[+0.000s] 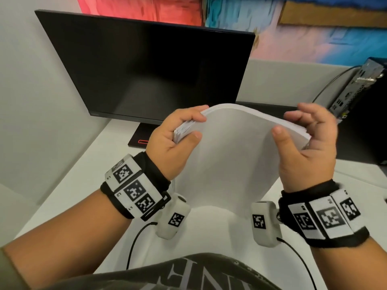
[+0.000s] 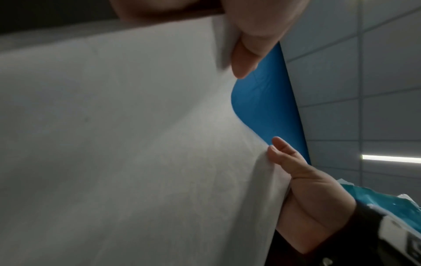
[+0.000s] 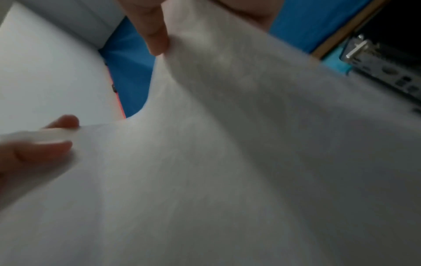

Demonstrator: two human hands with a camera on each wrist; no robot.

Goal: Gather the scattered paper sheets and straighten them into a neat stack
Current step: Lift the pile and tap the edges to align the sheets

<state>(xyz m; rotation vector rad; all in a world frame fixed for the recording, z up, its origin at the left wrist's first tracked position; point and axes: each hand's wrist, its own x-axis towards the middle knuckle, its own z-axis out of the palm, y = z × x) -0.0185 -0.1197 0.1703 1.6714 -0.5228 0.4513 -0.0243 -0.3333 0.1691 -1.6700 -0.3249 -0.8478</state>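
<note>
A thick stack of white paper sheets (image 1: 232,155) stands on end above the white desk, its top bowed into an arch. My left hand (image 1: 180,132) grips the stack's left edge, thumb in front and fingers curled behind. My right hand (image 1: 303,139) holds the right edge, thumb on the front face, fingers loosely bent over the top corner. In the left wrist view the paper (image 2: 125,144) fills the frame, with my thumb at its top and my right hand (image 2: 303,194) at its far edge. In the right wrist view the blurred paper (image 3: 227,162) spreads below my thumb.
A dark monitor (image 1: 146,68) stands right behind the stack on its red-trimmed base (image 1: 139,136). A small computer case (image 1: 360,91) with a cable sits at the back right. A white desk (image 1: 100,164) lies below, a partition wall on the left.
</note>
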